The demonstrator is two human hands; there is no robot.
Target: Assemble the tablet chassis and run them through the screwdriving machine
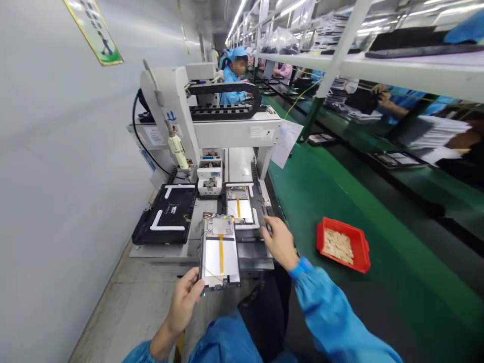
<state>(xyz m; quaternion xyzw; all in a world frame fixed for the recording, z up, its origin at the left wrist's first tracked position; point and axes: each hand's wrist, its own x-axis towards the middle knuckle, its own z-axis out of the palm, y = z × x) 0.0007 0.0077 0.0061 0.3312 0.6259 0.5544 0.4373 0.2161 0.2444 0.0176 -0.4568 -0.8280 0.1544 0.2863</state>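
The open-backed tablet extends beyond the left grip, held near its lower-left corner

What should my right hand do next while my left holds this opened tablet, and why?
Probably ease your right hand in to grip the seated tablet by its edge. That hand is beside the black fixture the tablet lies in, and your left hand is occupied with the held tablet, so the right looks best placed.

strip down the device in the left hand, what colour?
The strip is orange-yellow; best seen in the head view.
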